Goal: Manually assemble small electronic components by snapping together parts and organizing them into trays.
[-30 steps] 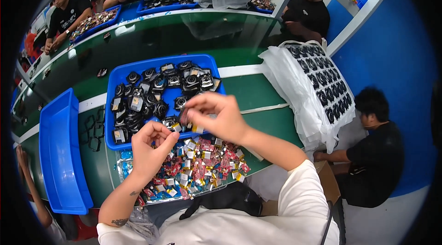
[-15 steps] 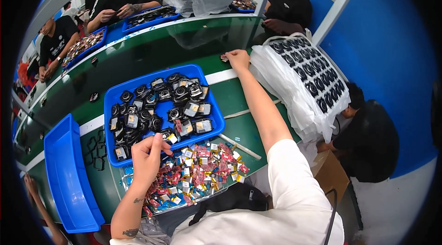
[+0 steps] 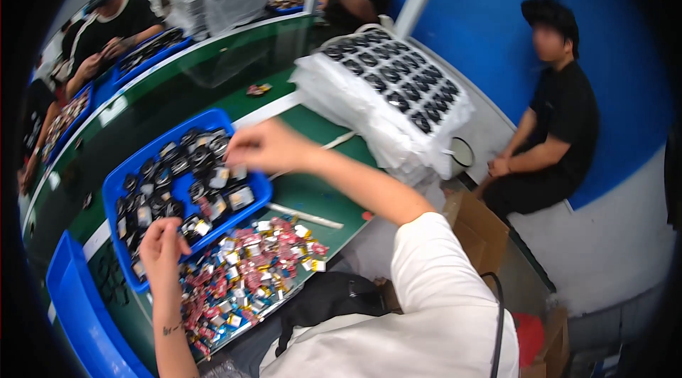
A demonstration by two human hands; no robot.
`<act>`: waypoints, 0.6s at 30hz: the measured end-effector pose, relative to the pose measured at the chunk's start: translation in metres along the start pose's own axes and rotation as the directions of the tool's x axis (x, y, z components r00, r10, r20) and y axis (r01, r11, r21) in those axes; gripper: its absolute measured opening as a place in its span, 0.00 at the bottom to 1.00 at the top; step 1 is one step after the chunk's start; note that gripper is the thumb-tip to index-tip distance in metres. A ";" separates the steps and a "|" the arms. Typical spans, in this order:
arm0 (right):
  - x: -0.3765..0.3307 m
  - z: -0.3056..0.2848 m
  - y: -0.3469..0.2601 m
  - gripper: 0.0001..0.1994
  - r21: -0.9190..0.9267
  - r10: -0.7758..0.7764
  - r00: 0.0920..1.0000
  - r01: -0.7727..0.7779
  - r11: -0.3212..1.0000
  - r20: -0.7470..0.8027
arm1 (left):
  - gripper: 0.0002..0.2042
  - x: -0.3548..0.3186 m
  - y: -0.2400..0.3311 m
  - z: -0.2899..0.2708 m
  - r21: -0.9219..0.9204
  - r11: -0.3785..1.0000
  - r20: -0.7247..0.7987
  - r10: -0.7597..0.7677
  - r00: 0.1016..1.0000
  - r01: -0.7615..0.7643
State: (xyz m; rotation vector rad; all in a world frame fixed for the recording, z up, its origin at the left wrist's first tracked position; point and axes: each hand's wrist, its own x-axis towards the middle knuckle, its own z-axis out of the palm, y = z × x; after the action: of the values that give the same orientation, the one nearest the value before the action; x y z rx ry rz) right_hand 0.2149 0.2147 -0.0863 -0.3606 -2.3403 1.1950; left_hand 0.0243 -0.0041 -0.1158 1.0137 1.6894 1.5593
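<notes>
My right hand (image 3: 273, 148), smeared by motion, hovers over the right end of a blue tray (image 3: 257, 202). Its fingers bend down toward black round-lensed housings (image 3: 181, 165) with silver and white parts; whether they grip one is unclear. At the tray's near rim is my left hand (image 3: 160, 249), thumb and fingers pinched together; what they hold, if anything, is hidden. Close by, inside the tray, lies a housing with a white-and-yellow part (image 3: 197, 225). A heap of small red boards and silver battery-like pieces (image 3: 249, 264) spreads in front of the tray.
On the green belt lies a small red-and-yellow cluster (image 3: 259, 89). Stacked white trays of black round parts (image 3: 398, 72) stand at the right. A second blue tray (image 3: 78, 307) sits at left. One person (image 3: 561, 115) sits against the wall; others work across the belt.
My right hand has come back from the small cluster on the belt to the tray. The view has turned rightward. The person at right, bent down before, now sits upright.
</notes>
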 end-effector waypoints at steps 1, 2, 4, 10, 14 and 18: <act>-0.014 0.009 -0.026 0.11 -0.039 -0.147 0.982 0.153 0.988 0.118 | 0.10 0.001 -0.001 -0.001 -0.014 1.000 -0.005 0.003 1.000 -0.003; -0.026 0.017 -0.047 0.13 -0.057 -0.188 0.943 0.211 0.976 0.273 | 0.11 0.004 -0.005 -0.004 -0.038 0.999 0.009 -0.002 1.000 0.002; -0.038 0.049 -0.046 0.16 -0.216 -0.339 0.871 0.430 0.877 0.356 | 0.12 0.005 -0.006 -0.005 -0.066 0.998 0.001 -0.017 1.000 0.017; -0.044 0.088 -0.041 0.09 -0.341 -0.393 0.869 0.483 0.807 0.302 | 0.13 0.005 -0.014 -0.004 -0.035 0.999 0.043 -0.006 0.999 0.007; -0.031 0.090 -0.046 0.04 -0.163 -0.346 0.886 0.407 0.899 0.309 | 0.12 0.006 -0.011 -0.006 -0.040 0.999 0.060 -0.012 0.998 0.015; -0.012 0.085 -0.056 0.06 0.140 -0.344 0.920 0.321 0.937 0.188 | 0.10 0.009 -0.008 -0.007 -0.123 0.992 0.112 0.035 0.993 -0.021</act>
State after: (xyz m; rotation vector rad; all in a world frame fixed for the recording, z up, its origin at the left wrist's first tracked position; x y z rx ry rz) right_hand 0.1792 0.1189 -0.0869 0.2075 -2.3745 1.2282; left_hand 0.0131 -0.0003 -0.1220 1.0472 1.4898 1.5713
